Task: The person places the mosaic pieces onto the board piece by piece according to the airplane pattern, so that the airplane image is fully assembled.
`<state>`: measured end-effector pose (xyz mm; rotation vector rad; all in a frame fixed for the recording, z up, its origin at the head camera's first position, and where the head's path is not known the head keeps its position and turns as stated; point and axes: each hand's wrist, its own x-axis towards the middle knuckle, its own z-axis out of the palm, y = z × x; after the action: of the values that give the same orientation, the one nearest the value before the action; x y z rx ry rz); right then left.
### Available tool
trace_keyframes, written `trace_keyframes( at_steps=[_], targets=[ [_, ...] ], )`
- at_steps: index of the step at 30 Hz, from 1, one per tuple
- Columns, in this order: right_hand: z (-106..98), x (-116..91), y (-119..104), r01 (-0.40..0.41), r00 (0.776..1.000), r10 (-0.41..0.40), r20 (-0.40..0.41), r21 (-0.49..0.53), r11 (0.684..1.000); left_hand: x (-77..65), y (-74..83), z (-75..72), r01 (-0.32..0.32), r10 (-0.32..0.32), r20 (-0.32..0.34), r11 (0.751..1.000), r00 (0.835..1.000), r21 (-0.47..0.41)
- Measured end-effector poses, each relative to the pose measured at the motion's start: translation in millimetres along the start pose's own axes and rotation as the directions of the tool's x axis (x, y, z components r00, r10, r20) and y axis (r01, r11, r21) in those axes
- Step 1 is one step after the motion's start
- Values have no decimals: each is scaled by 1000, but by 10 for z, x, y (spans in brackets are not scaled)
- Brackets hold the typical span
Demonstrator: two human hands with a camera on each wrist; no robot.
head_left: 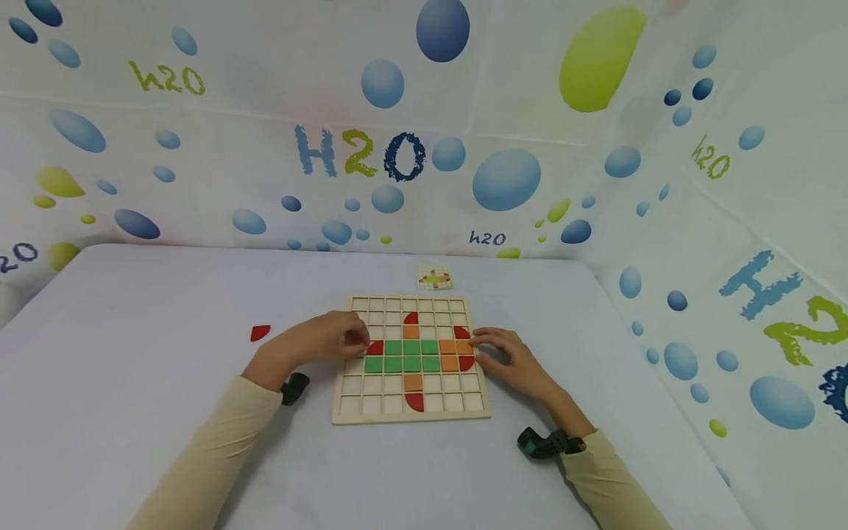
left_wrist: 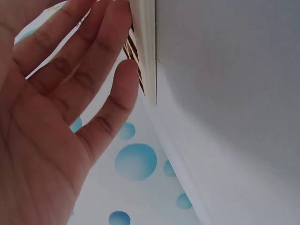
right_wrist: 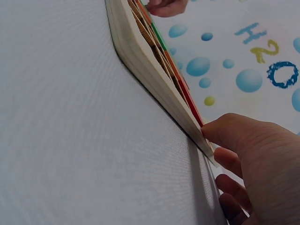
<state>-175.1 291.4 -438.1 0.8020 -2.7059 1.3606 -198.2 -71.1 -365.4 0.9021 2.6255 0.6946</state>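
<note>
A wooden grid board (head_left: 344,408) lies on the table, with green tiles (head_left: 412,355), orange tiles (head_left: 414,383) and red quarter-round tiles (head_left: 414,402) set in its cells. My left hand (head_left: 324,338) reaches over the board's left edge, thumb and index finger pinching at a red quarter-round tile (head_left: 376,347) beside the green row. In the left wrist view the other fingers (left_wrist: 101,124) extend loosely along the board's side. My right hand (head_left: 513,361) rests at the right edge, thumb and fingers spread, fingertips touching the rim near the orange and red tiles.
Another red quarter-round tile (head_left: 260,333) lies on the white table left of the board. Behind the board sits a small pattern card (head_left: 434,277) showing a coloured figure on a grid. A sheet printed with bubbles and lettering (head_left: 361,154) hangs behind the table.
</note>
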Motion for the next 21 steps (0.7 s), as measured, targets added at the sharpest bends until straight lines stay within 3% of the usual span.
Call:
trace_keyframes(
  at_steps=[11, 18, 21],
  targets=[
    [17, 8, 18, -20, 1000, 20, -5, 15, 1000, -187, -139, -121, -10, 12, -56, 1000, 998, 29],
    [-63, -30, -404, -23, 1000, 24, -12, 22, 999, -313, -228, -189, 20, -15, -82, 999, 997, 51],
    [-62, -28, -399, -26, 1000, 26, -10, 21, 999, -365, -263, -221, 16, -11, -93, 999, 996, 51]
  ],
)
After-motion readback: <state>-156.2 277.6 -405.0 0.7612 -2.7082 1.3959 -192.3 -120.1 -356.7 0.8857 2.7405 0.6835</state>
